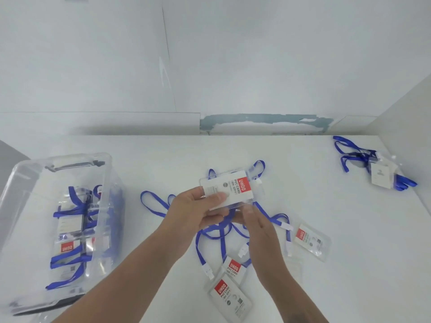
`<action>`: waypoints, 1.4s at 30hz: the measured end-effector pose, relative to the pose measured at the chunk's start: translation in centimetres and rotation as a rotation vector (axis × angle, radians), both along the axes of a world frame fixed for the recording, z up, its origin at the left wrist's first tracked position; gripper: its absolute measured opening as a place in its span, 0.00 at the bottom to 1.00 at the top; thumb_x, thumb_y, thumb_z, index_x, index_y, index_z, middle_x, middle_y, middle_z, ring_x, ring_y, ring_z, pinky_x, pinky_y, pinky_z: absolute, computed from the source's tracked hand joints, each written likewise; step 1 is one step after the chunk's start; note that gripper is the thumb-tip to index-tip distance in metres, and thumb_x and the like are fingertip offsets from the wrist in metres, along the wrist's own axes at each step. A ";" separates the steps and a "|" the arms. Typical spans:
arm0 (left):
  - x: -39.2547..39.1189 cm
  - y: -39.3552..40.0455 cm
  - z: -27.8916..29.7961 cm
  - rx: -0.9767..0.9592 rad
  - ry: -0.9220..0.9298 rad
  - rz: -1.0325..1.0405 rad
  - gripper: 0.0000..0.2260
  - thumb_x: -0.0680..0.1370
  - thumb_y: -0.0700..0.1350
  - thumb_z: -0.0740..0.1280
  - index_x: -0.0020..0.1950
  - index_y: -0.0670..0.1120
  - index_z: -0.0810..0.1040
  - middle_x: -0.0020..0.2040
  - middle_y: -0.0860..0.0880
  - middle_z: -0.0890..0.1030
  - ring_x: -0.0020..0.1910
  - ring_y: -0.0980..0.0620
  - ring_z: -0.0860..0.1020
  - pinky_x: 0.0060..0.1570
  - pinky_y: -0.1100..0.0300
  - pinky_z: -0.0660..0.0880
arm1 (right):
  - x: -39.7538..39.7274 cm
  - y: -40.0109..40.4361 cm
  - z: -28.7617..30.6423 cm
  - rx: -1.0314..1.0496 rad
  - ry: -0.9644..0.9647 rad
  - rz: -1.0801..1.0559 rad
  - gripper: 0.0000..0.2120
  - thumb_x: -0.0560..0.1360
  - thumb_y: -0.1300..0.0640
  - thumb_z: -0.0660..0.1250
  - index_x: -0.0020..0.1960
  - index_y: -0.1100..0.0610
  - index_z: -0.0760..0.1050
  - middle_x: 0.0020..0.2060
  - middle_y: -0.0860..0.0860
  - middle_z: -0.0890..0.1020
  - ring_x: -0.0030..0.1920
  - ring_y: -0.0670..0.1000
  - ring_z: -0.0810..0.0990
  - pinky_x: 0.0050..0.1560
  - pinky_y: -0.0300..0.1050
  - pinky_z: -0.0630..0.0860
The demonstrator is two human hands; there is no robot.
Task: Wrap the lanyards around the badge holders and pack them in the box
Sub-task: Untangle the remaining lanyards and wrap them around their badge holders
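Note:
My left hand (198, 210) pinches a clear badge holder (235, 190) with a white and red card, held above the table's middle. Just below it, my right hand (256, 220) has its fingers on the holder's blue lanyard (268, 212), which trails down onto the table. A clear plastic box (28, 183) stands at the left and holds several holders wrapped in blue lanyards. Three more holders lie on the table: one (311, 241) to the right, two (231, 297) near the front, their lanyards tangled under my hands.
Another holder with a loose blue lanyard (382, 174) lies at the far right, close to the table's right edge. A white wall rises behind the white table (349, 287). The box's dark lid or base shows at the lower left (46, 306).

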State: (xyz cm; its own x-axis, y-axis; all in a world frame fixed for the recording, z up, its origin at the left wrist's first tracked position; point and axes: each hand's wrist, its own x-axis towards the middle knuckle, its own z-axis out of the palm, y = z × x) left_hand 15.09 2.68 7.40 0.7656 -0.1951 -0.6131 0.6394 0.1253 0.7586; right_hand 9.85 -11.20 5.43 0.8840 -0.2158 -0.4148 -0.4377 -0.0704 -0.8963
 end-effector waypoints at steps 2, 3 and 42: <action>0.5 0.2 0.4 -0.018 0.003 0.043 0.10 0.76 0.42 0.71 0.58 0.47 0.81 0.49 0.48 0.87 0.45 0.49 0.86 0.46 0.57 0.80 | 0.4 1.0 0.2 0.030 -0.018 0.052 0.13 0.83 0.56 0.55 0.48 0.56 0.78 0.40 0.48 0.85 0.43 0.44 0.82 0.47 0.31 0.75; 0.7 0.3 0.7 -0.019 -0.005 0.065 0.09 0.76 0.42 0.71 0.57 0.47 0.82 0.48 0.48 0.87 0.43 0.50 0.86 0.44 0.59 0.80 | 0.7 1.4 0.4 0.090 -0.003 0.061 0.12 0.83 0.56 0.56 0.48 0.57 0.77 0.37 0.50 0.83 0.39 0.47 0.81 0.47 0.36 0.78; 1.0 9.0 -0.1 0.618 -0.242 -0.113 0.06 0.74 0.44 0.71 0.39 0.44 0.83 0.34 0.47 0.84 0.37 0.45 0.83 0.44 0.48 0.82 | 3.8 5.5 7.1 -1.027 -0.338 1.029 0.11 0.83 0.49 0.54 0.56 0.48 0.74 0.48 0.45 0.75 0.45 0.47 0.76 0.49 0.46 0.78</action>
